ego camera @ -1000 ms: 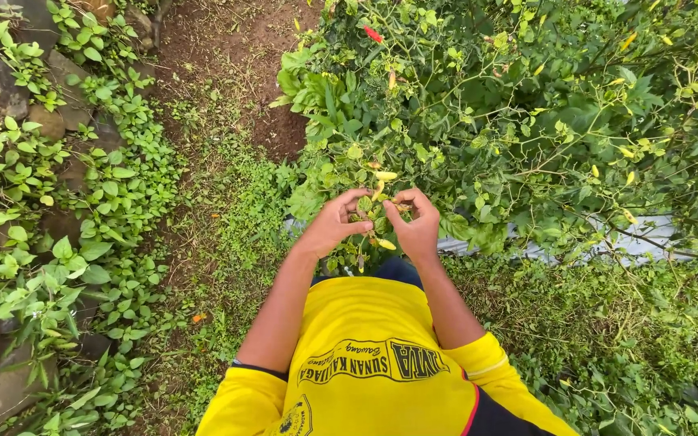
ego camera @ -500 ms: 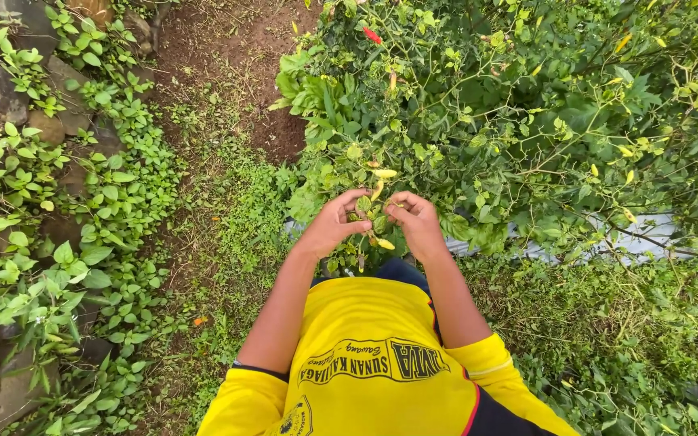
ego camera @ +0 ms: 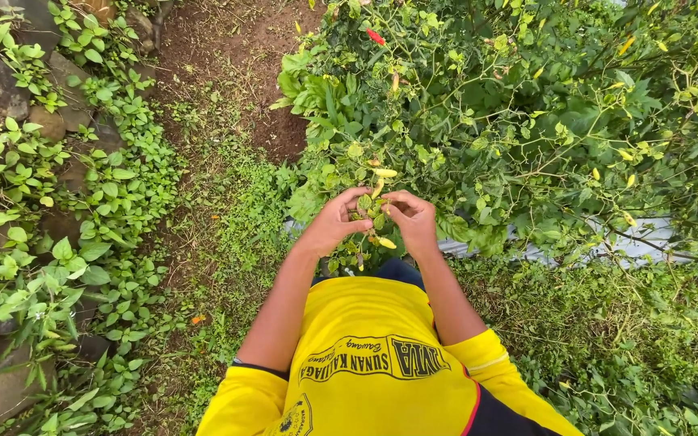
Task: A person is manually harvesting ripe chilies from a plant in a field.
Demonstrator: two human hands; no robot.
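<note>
Left hand [ego camera: 334, 222], right hand [ego camera: 414, 220] among chili plant [ego camera: 478, 121] leaves; fingers curled, grip unclear, fingertips leaf-hidden.

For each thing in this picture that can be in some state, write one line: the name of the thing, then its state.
Left hand: fingers curled into the chilli bush, gripping a sprig.
Right hand: fingers pinched at the same sprig.
Yellow chillies: pale, on the plant between the hands.
Red chilli: ripe, unpicked, high on the bush.
Chilli bush: leafy, standing, bearing fruit.
Plastic sheet: lying under the bush, partly hidden.
</note>
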